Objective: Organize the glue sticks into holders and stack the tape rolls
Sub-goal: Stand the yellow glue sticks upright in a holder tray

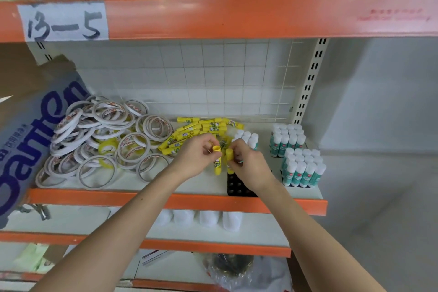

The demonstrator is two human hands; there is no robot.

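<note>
Two yellow glue sticks are held nearly upright, caps up, over the shelf [147, 184]: one [217, 161] is gripped by the left hand [198, 157], the other [229, 155] pinched by the right hand [248, 165]. The black holder [234, 185] is largely hidden beneath the right wrist, and the second stick's lower end cannot be made out.

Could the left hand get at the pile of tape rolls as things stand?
Probably not straight away: the left hand grips a yellow glue stick. The way itself looks free, since the tape rolls lie uncovered on the shelf, just beside that hand.
</note>
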